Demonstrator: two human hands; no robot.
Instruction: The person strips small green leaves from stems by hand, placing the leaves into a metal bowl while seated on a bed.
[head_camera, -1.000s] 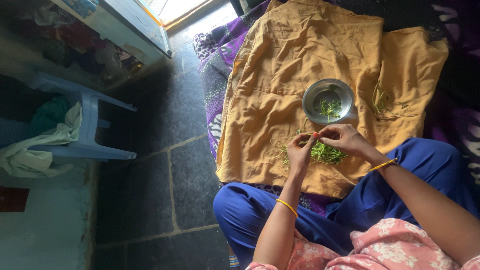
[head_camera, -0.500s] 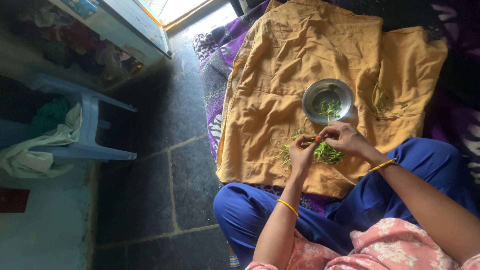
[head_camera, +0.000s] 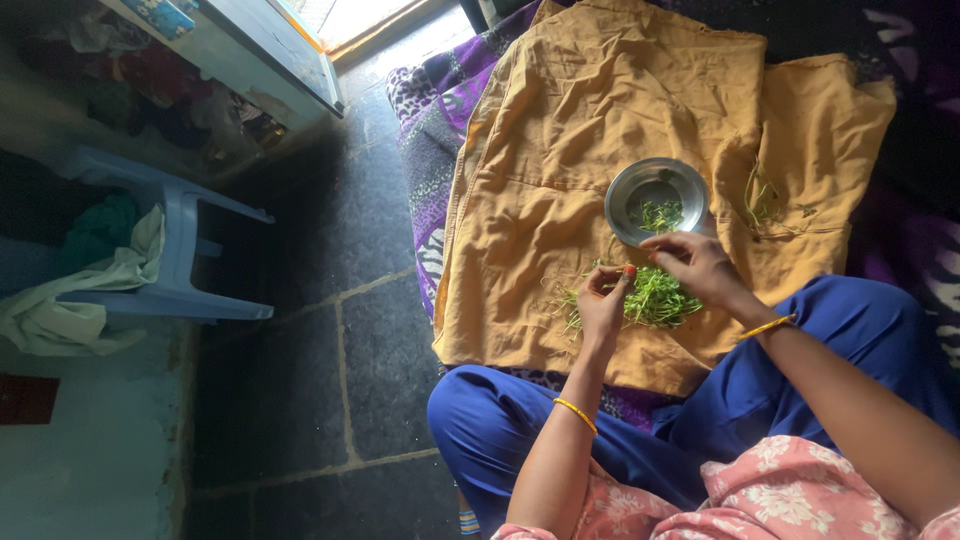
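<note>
Seated on the floor, a person's left hand (head_camera: 603, 300) and right hand (head_camera: 695, 265) pinch a sprig from the green herbs (head_camera: 655, 298) heaped on a mustard cloth (head_camera: 560, 150) just near a steel bowl (head_camera: 657, 199), where loose leaves could easily scatter.

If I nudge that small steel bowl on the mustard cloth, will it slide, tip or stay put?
The steel bowl looks shallow and wide, so it probably will not tip. It holds only a few green bits, so it is likely light. It sits on the wrinkled mustard cloth, which may drag along and bunch rather than let it slide.
</note>
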